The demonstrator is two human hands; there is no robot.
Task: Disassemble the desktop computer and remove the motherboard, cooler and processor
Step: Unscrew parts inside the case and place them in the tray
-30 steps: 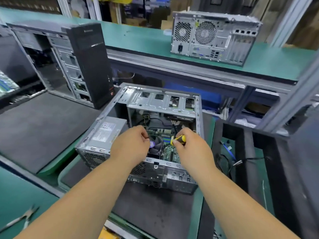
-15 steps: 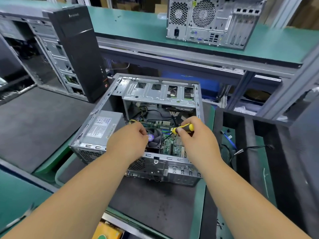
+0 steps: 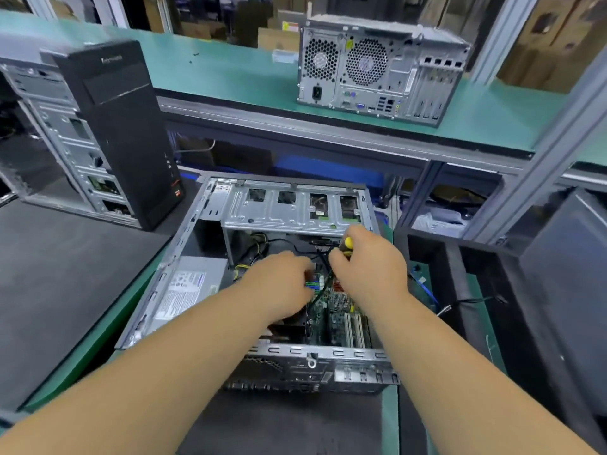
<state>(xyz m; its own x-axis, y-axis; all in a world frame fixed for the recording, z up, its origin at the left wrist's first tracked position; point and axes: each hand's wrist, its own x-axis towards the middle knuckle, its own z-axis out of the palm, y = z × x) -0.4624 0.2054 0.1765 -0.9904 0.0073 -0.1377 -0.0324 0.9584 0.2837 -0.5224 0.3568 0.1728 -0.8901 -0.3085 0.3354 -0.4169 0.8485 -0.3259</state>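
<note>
At the centre of the frame, an open desktop computer (image 3: 230, 257) lay on its side on the dark mat of the table (image 3: 65, 290), its motherboard (image 3: 341, 320) still inside. Both hands reached into it. The right hand (image 3: 371, 267) gripped a yellow-and-black screwdriver (image 3: 346, 246). The left hand (image 3: 279, 280) was blurred, so its grip could not be told. A black tower (image 3: 121, 126) stood at upper left, a grey case (image 3: 377, 67) at upper right.

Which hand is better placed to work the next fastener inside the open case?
Right, probably: the right hand already grips the yellow-handled screwdriver above the motherboard; the left hand carries no tool.
</note>
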